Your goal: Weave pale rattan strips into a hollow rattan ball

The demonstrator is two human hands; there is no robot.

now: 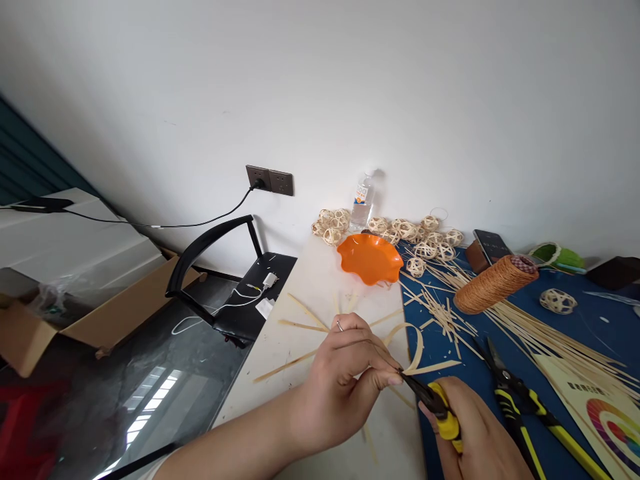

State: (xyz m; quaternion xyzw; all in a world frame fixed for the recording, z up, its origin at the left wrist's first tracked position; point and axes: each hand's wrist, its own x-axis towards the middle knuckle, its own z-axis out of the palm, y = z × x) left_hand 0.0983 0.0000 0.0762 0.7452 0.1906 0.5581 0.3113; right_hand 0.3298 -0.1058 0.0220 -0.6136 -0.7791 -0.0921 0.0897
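Over the white table top, my left hand (353,373) pinches a thin pale strip (417,347) that curls into a loop. My right hand (473,427) is wrapped round yellow-handled pliers (435,403). The black jaws of the pliers meet the strip at my left fingertips; whether they are fully closed on it is too small to tell. More pale strips (290,367) fan out flat on the table beneath and around my left hand, which hides where they cross.
An orange wavy plate (370,259), a bottle (362,200) and several woven balls (407,230) stand behind. To the right lie a twine roll (495,285), a phone (491,247), loose strips (550,327) and yellow-black cutters (510,387). A black chair (235,293) is at the left.
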